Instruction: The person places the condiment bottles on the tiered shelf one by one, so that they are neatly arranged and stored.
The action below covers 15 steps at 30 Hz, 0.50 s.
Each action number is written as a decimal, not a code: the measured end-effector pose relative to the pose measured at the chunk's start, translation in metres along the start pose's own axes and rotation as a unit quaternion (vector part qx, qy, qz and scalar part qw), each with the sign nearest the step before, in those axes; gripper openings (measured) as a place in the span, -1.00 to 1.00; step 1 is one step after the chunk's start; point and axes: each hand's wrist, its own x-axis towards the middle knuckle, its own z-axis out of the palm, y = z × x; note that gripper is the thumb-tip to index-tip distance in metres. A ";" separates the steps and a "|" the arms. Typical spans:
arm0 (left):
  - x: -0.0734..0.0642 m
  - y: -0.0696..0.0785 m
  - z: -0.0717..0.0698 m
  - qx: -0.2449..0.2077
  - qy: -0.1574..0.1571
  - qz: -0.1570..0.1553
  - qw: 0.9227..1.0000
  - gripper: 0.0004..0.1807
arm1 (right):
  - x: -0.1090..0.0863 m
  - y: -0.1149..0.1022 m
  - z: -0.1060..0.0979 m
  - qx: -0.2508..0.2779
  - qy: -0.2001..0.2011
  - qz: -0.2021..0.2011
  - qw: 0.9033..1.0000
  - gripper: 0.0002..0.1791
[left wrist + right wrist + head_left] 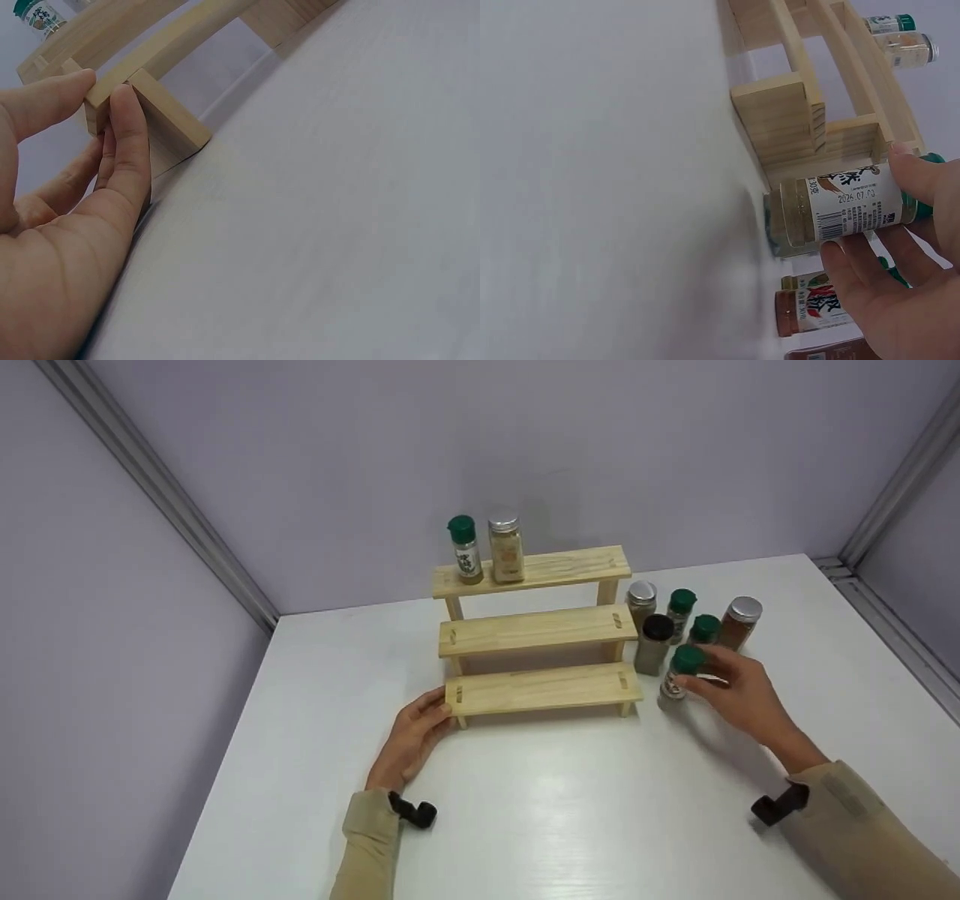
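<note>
My left hand pinches the left end of the lowest tier of a three-tier wooden spice rack; in the left wrist view the thumb is on top and fingers lie against the end. With my right hand I grip a green-capped spice jar that has a white label, just right of the rack. Whether its base touches the table cannot be told. On the top tier stand another green-capped jar and a silver-capped jar, side by side at the left.
Right of the rack, close together, stand a black-capped jar, a silver-capped jar, two green-capped jars and a reddish silver-capped jar. The white table meets a pale wall behind the rack.
</note>
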 end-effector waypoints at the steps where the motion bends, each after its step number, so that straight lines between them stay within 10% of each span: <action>1: 0.000 0.000 0.000 0.000 0.000 0.000 1.000 -0.38 | 0.001 -0.004 -0.002 -0.002 0.001 -0.001 1.000 -0.45; 15: 0.002 -0.001 -0.001 -0.009 -0.007 -0.001 1.000 -0.36 | 0.029 -0.064 -0.026 0.049 -0.027 -0.064 0.996 -0.49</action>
